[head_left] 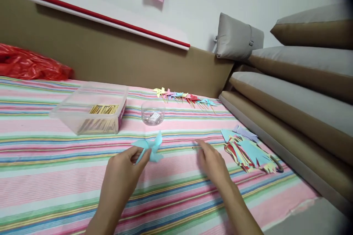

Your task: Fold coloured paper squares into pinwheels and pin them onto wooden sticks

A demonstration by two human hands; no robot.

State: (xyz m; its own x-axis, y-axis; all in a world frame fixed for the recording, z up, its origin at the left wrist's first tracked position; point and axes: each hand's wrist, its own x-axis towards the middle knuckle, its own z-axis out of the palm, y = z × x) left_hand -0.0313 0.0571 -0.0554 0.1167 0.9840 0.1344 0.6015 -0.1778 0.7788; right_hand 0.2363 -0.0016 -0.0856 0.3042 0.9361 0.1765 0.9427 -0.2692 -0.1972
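Note:
A light blue paper pinwheel [156,146] is pinched between the thumb and fingers of my left hand [122,169], raised above the striped cloth [91,187]. To its right, my right hand [215,163] hovers low over the cloth with thumb and forefinger close together. A tiny dark-tipped thing [193,148] shows at those fingertips; it is too small to name. Beyond the pinwheel stands a round clear tub [142,112] with small metallic bits and a white slip inside. Loose cut paper pieces [252,150] in blue, red, yellow and purple lie right of my right hand.
A clear plastic box [63,112] at the left holds wooden sticks [103,110]. Several finished pinwheels [190,97] on sticks lie along the back. Stacked grey-brown cushions [298,99] border the right side. A red plastic bag [30,64] lies at the far left.

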